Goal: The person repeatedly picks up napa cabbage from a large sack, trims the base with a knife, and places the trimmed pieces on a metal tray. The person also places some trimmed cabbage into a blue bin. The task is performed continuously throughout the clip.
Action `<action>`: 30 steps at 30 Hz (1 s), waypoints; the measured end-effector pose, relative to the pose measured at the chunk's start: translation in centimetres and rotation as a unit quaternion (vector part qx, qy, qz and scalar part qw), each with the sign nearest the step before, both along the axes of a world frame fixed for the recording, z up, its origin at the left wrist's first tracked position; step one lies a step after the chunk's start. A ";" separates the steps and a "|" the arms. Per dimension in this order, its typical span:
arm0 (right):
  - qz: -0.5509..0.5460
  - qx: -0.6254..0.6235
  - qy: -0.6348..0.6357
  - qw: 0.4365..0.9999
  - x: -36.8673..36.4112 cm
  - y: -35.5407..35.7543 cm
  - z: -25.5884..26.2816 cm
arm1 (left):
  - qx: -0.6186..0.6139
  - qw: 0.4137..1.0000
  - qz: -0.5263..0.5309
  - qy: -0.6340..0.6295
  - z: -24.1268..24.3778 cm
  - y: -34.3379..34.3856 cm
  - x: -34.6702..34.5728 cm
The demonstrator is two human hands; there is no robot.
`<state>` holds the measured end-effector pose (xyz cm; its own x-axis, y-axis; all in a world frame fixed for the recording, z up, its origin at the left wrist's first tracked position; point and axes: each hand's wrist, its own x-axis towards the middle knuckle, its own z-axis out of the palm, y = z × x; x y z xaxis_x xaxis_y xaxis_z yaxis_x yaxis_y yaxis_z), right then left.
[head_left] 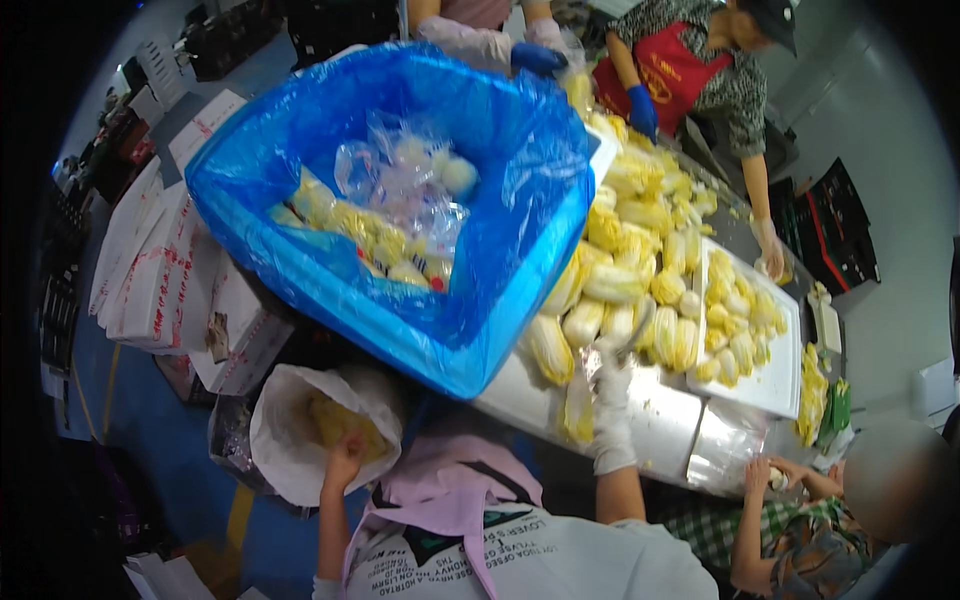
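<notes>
At the lower left, my left hand [351,448] is bare, its fingers curled inside the mouth of a white sack [281,450]. Yellow cabbage leaves [330,420] lie in the sack; whether the fingers grip one cannot be told. My right hand [611,371], in a whitish glove, reaches over the steel table [664,409] to the near edge of a pile of napa cabbages [619,281]. A thin, curved grey thing [643,322], perhaps a blade, shows beside its blurred fingers. One loose cabbage piece [577,409] lies just left of that hand.
A large blue-lined bin [517,330] holding plastic bags and bagged cabbage stands before me. A white foam tray [780,375] of small cabbages sits on the right. White foam boxes [161,300] are stacked at left. Co-workers stand at the far side and lower right.
</notes>
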<state>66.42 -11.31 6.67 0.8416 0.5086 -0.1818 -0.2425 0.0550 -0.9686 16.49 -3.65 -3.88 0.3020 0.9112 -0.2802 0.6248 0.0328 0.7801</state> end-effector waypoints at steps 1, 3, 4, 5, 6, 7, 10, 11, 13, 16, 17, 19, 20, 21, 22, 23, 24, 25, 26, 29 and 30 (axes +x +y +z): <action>0.019 -0.033 -0.022 0.999 -1.7 0.4 -0.4 | 0.001 1.000 0.004 0.002 0.5 -0.1 0.5; 0.133 -0.244 -0.213 0.937 -1.8 -0.3 -2.6 | -0.002 1.000 0.010 0.005 0.8 -0.3 1.0; 0.155 -0.277 -0.232 0.919 -2.1 0.5 -3.5 | 0.005 1.000 0.021 0.020 0.8 -0.8 0.6; 0.174 -0.310 -0.251 0.900 -2.5 1.3 -4.3 | 0.012 0.999 0.030 0.036 0.7 -1.1 0.3; 0.195 -0.348 -0.271 0.876 -2.9 2.0 -5.2 | 0.013 0.998 0.039 0.050 0.1 -1.8 -0.3; 0.197 -0.346 -0.275 0.875 -2.9 2.2 -5.6 | 0.028 0.998 0.034 0.038 -1.0 -2.1 -0.7; 0.219 -0.303 -0.264 0.889 -1.4 2.2 -6.2 | 0.057 0.998 0.001 0.026 -3.0 -1.6 -0.8; 0.241 -0.258 -0.245 0.903 -0.2 2.0 -6.3 | 0.056 0.997 -0.014 0.041 -2.7 -1.3 -0.3; 0.278 -0.238 -0.156 0.917 -0.3 1.8 -4.4 | 0.031 0.999 -0.026 0.026 -1.0 -0.9 0.4; 0.285 -0.306 0.009 0.908 -3.2 -0.5 0.9 | -0.035 0.999 -0.026 -0.032 1.6 -0.3 1.1; 0.265 -0.243 0.008 0.933 -4.0 -2.1 0.5 | -0.050 0.998 -0.035 -0.031 1.7 0.1 1.4; 0.248 -0.156 0.029 0.956 -6.0 -5.4 -0.5 | -0.083 0.995 -0.059 -0.019 2.8 0.7 2.0; 0.249 -0.132 0.052 0.958 -6.9 -7.2 -1.0 | -0.102 0.992 -0.078 -0.009 3.9 1.1 2.3; 0.283 -0.140 0.103 0.943 -7.8 -8.4 -1.4 | -0.116 0.990 -0.083 0.008 4.9 1.0 1.7; 0.305 -0.152 0.147 0.928 -8.5 -10.1 -1.5 | -0.150 0.984 -0.082 -0.040 4.6 0.9 1.7; 0.313 -0.159 0.173 0.920 -9.2 -11.9 -2.1 | -0.186 0.975 -0.085 -0.091 3.7 1.0 1.9; 0.324 -0.141 0.200 0.914 -10.9 -12.1 -0.5 | -0.220 0.962 -0.085 -0.138 3.7 1.0 2.0; 0.336 -0.123 0.227 0.906 -12.9 -12.3 1.6 | -0.237 0.954 -0.112 -0.144 3.8 1.0 2.1; 0.330 -0.151 0.246 0.899 -14.2 -13.1 2.4 | -0.256 0.943 -0.148 -0.151 4.8 1.4 3.1; 0.357 -0.151 0.309 0.869 -18.1 -13.3 2.1 | -0.285 0.920 -0.223 -0.151 5.5 0.6 3.1; 0.390 -0.149 0.319 0.851 -19.1 -12.7 2.2 | -0.270 0.919 -0.258 -0.127 6.2 0.6 3.1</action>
